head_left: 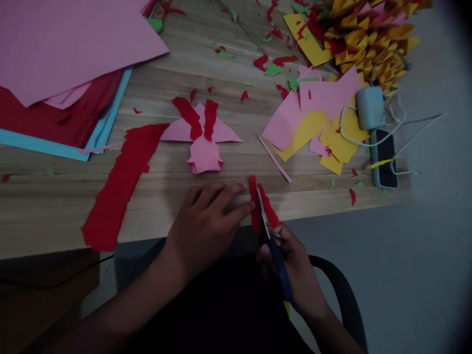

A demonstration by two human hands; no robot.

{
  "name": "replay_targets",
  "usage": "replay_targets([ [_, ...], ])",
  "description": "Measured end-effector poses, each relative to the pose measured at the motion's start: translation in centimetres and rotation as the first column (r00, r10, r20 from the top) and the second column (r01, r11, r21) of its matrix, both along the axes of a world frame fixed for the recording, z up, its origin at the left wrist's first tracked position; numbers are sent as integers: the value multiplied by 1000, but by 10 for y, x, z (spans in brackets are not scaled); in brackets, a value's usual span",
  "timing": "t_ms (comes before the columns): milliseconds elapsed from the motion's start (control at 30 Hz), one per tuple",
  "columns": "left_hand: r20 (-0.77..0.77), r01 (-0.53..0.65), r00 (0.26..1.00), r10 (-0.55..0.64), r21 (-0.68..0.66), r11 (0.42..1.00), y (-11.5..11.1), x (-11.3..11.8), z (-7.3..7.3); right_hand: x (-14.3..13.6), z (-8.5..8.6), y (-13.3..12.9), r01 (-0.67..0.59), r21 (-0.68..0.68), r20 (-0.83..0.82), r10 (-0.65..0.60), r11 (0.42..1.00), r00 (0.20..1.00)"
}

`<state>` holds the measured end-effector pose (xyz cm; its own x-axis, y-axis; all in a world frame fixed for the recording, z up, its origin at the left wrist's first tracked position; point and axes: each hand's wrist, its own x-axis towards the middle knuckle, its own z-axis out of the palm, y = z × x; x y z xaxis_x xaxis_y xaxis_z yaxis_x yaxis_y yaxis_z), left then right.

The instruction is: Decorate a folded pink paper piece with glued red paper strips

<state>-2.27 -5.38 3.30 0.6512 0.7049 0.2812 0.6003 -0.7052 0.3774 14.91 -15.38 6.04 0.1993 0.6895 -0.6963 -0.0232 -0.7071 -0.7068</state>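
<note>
In my right hand [295,260] is a pair of scissors [277,260] with dark blue handles, its fingers closed around them. The blades lie along a narrow red paper strip [253,196] at the table's front edge, with red paper on both sides of them. My left hand [210,219] is palm down with fingers spread, one fingertip touching the strip's left edge. Just beyond it lies a folded pink paper figure [206,155] with two red paper strips [210,119] on its upper part. A long, ragged red paper piece [121,189] rests to the left.
Stacked pink, red and blue sheets [81,49] fill the back left. Pink and yellow paper pieces [324,98] lie at the right, near a white charger [370,108], its cable and a phone [384,160]. A yellow folded-paper model [368,44] stands behind. Red and green scraps are scattered about.
</note>
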Motion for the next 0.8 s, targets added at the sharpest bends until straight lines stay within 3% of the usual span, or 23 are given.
replay_targets([
  [133, 27, 2, 1000, -2, 2, 1000, 0, 0, 0, 2, -2, -5, -86, 118, 108, 73, 989, 991],
  [233, 42, 12, 999, -12, -21, 1000, 1, 0, 1, 3, 0, -4, -123, 100, 75, 115, 987, 990],
  [400, 61, 20, 998, -18, -20, 1000, 0, -1, 1, 1, 4, 3, -49, 42, -28, 50, 998, 998],
  [633, 65, 16, 998, -13, -60, 998, -1, -1, 4, -2, -3, 0, 86, -54, -115, -92, 995, 989],
  [800, 20, 52, 999, -50, -66, 997, -2, -7, 2, 6, 1, -1, 80, -57, -116, -86, 995, 990],
])
